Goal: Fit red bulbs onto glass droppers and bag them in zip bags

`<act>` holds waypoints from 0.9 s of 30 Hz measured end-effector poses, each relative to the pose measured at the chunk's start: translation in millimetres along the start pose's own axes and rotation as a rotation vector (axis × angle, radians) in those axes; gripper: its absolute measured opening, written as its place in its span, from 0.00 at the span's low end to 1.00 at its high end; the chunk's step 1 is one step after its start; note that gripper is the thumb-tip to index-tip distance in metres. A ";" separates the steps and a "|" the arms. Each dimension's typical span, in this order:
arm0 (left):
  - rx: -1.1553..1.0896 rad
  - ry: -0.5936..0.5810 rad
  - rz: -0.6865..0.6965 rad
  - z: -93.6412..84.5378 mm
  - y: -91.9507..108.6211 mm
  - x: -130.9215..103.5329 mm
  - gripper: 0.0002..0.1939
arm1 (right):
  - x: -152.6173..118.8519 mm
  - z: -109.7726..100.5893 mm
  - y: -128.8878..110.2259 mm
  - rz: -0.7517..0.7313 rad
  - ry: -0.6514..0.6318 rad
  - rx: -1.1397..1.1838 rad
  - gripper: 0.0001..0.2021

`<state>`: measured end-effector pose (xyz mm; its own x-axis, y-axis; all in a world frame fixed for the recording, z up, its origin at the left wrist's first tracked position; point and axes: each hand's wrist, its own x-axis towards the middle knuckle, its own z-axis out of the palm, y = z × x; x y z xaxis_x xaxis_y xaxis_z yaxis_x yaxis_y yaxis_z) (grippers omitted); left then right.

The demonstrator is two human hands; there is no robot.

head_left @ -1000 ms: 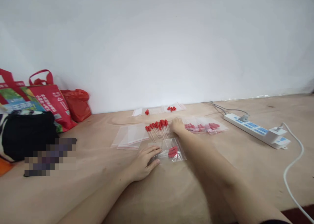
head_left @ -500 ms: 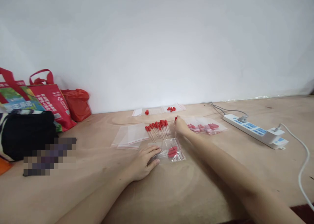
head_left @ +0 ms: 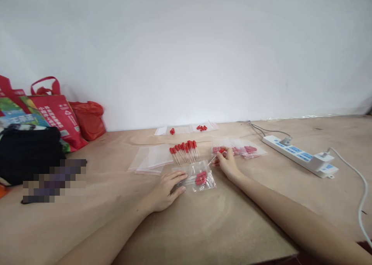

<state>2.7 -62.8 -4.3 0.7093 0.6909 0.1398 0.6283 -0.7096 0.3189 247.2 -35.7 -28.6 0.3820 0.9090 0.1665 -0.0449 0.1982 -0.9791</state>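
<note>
My left hand (head_left: 170, 187) rests with fingers apart on the left end of a clear bag (head_left: 207, 184) that holds red-capped droppers (head_left: 201, 178). My right hand (head_left: 228, 162) pinches a single red-topped dropper (head_left: 221, 150), its pale stem pointing down and left toward the bag. Behind the clear bag lies a row of several red-topped droppers (head_left: 184, 147) with clear stems. Flat empty zip bags (head_left: 159, 156) lie left of the row. Filled bags with red tops (head_left: 250, 149) lie just behind and to the right of my right hand.
At the back, small red pieces (head_left: 201, 128) lie on bags by the wall. A white power strip (head_left: 293, 152) with cables is on the right. Shopping bags (head_left: 58, 117), a red plastic bag (head_left: 90, 119) and a black cloth item (head_left: 29, 152) stand on the left.
My right hand has come back from beside the dropper row, toward me and slightly right, with a dropper in it. My left hand stays on the clear bag. The view has shifted slightly.
</note>
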 end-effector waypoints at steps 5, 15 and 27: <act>-0.003 -0.016 -0.003 -2.7 2.2 1.2 0.19 | 7.6 -16.9 -6.7 -0.148 0.097 -0.152 0.15; -0.005 0.003 0.017 -2.6 2.6 0.6 0.19 | -8.4 1.0 0.9 0.012 -0.003 0.019 0.13; -0.029 0.029 0.026 0.4 0.1 0.5 0.19 | 5.2 -16.6 2.4 -0.109 0.092 -0.120 0.12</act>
<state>3.3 -62.6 -4.5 0.7151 0.6767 0.1755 0.6002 -0.7230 0.3422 264.4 -36.6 -32.1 0.4619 0.8460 0.2665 0.1093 0.2439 -0.9636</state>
